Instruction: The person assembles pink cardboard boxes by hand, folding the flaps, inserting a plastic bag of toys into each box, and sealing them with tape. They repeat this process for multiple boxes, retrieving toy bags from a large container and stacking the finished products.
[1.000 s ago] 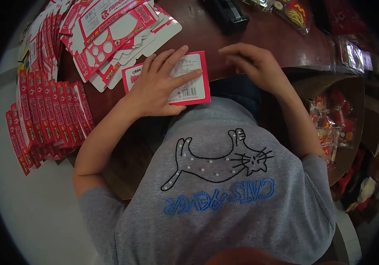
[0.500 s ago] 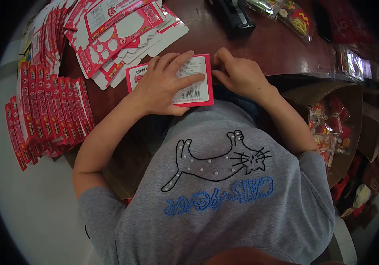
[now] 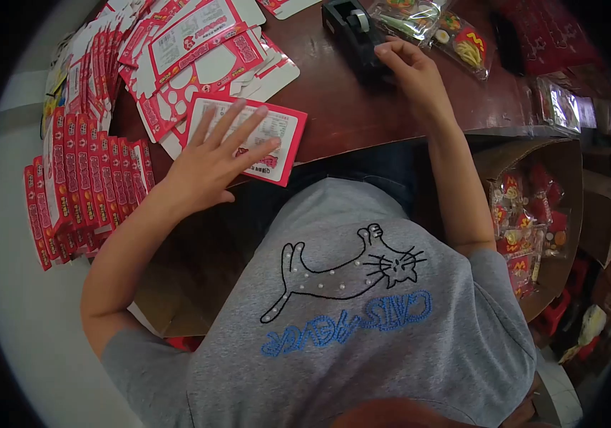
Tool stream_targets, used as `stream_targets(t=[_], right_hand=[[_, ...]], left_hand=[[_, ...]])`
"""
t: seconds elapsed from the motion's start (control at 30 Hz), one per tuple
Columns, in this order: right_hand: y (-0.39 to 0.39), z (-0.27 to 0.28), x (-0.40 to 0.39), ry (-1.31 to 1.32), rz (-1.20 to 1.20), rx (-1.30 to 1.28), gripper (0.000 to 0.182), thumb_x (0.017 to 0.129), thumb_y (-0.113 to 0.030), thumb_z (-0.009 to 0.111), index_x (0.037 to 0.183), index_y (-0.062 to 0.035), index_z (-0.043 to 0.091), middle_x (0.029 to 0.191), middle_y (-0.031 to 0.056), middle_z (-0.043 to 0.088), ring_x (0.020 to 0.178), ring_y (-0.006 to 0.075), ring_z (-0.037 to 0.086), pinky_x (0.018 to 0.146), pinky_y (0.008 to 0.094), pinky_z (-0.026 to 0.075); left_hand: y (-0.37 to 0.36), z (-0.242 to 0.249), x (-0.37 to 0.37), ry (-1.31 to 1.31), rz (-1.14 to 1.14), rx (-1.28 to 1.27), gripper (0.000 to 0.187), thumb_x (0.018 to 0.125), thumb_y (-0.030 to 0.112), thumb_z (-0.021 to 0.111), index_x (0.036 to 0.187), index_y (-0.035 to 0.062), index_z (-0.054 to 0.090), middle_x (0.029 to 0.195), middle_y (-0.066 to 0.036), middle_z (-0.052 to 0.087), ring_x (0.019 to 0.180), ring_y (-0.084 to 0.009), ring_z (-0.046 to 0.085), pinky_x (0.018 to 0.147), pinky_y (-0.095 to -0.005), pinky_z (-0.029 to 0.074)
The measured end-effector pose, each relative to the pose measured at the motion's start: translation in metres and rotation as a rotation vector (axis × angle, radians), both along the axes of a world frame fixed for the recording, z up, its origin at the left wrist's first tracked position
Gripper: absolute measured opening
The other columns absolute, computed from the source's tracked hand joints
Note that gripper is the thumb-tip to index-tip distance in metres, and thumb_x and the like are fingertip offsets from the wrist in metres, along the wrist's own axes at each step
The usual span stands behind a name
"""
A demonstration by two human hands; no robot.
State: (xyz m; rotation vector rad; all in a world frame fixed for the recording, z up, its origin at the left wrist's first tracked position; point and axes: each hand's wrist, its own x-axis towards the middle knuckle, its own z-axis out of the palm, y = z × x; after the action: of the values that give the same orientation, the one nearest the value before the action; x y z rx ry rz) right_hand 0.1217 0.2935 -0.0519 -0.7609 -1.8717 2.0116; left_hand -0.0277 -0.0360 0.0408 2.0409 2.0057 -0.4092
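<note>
My left hand (image 3: 221, 155) lies spread on a pink and white box (image 3: 295, 127) at the table's front edge, its printed white face with a barcode panel upward. My right hand (image 3: 412, 68) is at the black tape dispenser (image 3: 352, 36), thumb and index finger pinched together near its front end. Whether a piece of tape is between those fingertips is too small to tell.
Flat pink and white cartons (image 3: 191, 53) lie behind the box. Upright pink boxes (image 3: 81, 178) stand in rows at the left. Clear candy packs (image 3: 468, 50) lie behind my right hand. A cardboard carton (image 3: 569, 171) with packs stands at the right.
My right hand has moved from beside the box up to the tape dispenser. The box has shifted left and turned, with my left hand still flat on it.
</note>
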Motion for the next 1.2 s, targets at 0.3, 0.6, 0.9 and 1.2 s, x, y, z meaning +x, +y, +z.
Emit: stream_targets(t=[0.3,0.6,0.9,1.2], right_hand=[[-0.025,-0.026,0.040,-0.094,-0.202,0.719,0.014,0.089,-0.019,0.075,0.094,-0.0061,0.074,0.129,0.0116,0.061,0.119,0.0213,0.057,0.090,0.0349,0.050],[-0.069,0.019,0.021,0.030,0.595,0.348,0.035,0.094,-0.011,0.063,0.128,-0.0070,0.056,0.087,0.0131,0.069,0.075,0.0321,0.068,0.069,0.0417,0.053],[-0.078,-0.009,0.007,-0.194,0.594,0.765,0.030,0.093,-0.021,0.062,0.115,-0.0082,0.046,0.090,0.0170,0.070,0.086,0.0401,0.069,0.070,0.0505,0.053],[-0.075,0.040,-0.085,0.102,0.336,0.689,0.042,0.093,-0.024,0.071,0.123,-0.0030,0.052,0.098,0.0144,0.069,0.081,0.0189,0.065,0.074,0.0350,0.053]], left_hand=[[0.047,-0.050,0.007,-0.204,0.069,0.290,0.095,0.059,0.046,0.086,0.146,0.0331,0.051,0.151,-0.016,0.039,0.142,-0.0384,0.034,0.115,-0.0670,0.021],[0.033,-0.081,0.002,-0.284,0.072,0.477,0.094,0.060,0.053,0.086,0.146,0.0348,0.052,0.162,-0.014,0.026,0.145,-0.0366,0.030,0.116,-0.0641,0.021],[0.032,-0.081,0.002,-0.269,0.002,0.505,0.082,0.063,0.053,0.083,0.139,0.0351,0.059,0.160,-0.014,0.031,0.144,-0.0411,0.031,0.112,-0.0698,0.021],[0.000,0.086,-0.019,0.225,0.530,0.913,0.074,0.067,0.060,0.080,0.132,0.0296,0.063,0.148,-0.015,0.043,0.130,-0.0433,0.043,0.097,-0.0634,0.040]])
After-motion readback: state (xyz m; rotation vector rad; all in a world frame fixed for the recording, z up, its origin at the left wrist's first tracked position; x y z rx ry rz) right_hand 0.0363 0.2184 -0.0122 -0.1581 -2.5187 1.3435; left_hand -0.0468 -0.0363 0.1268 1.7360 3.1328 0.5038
